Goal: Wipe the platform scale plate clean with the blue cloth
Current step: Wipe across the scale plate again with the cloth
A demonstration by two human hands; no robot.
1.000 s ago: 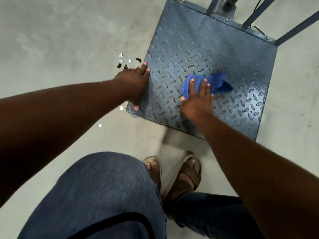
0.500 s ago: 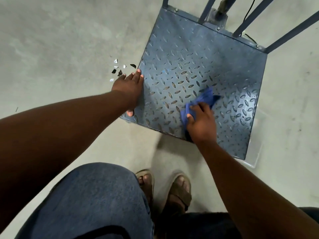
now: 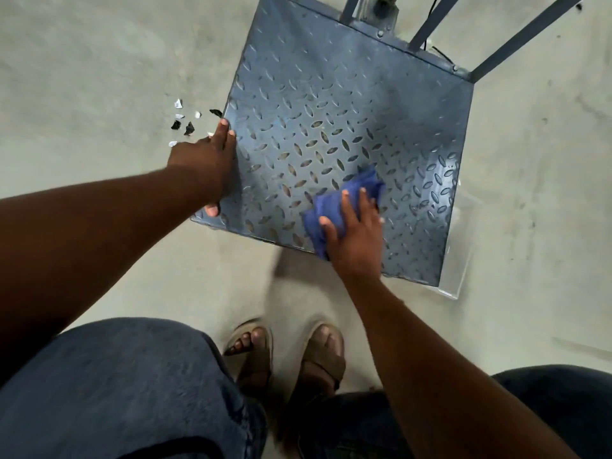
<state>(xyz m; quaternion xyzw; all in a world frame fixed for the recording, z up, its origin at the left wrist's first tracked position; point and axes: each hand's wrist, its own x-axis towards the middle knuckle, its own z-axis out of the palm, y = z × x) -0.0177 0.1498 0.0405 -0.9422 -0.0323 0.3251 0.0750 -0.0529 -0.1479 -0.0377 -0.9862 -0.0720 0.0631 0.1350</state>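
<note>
The blue-grey diamond-tread scale plate [image 3: 331, 94] lies on the concrete floor ahead of me. A crumpled blue cloth [image 3: 331, 207] sits on the plate near its front edge. My right hand [image 3: 357, 240] lies flat on the cloth with fingers spread and presses it down. My left hand [image 3: 205, 164] rests on the plate's left edge, fingers straight along the rim, thumb at the near left corner.
Small black and white scraps [image 3: 185, 124] lie on the floor left of the plate. Blue metal uprights [image 3: 516, 38] rise from the plate's far edge. A clear plastic sheet [image 3: 460, 260] sticks out at the right side. My sandalled feet [image 3: 324, 356] stand just before the plate.
My right hand dragged the cloth from the plate's middle back toward the front edge, then slightly right. The left hand stayed on the left edge.
</note>
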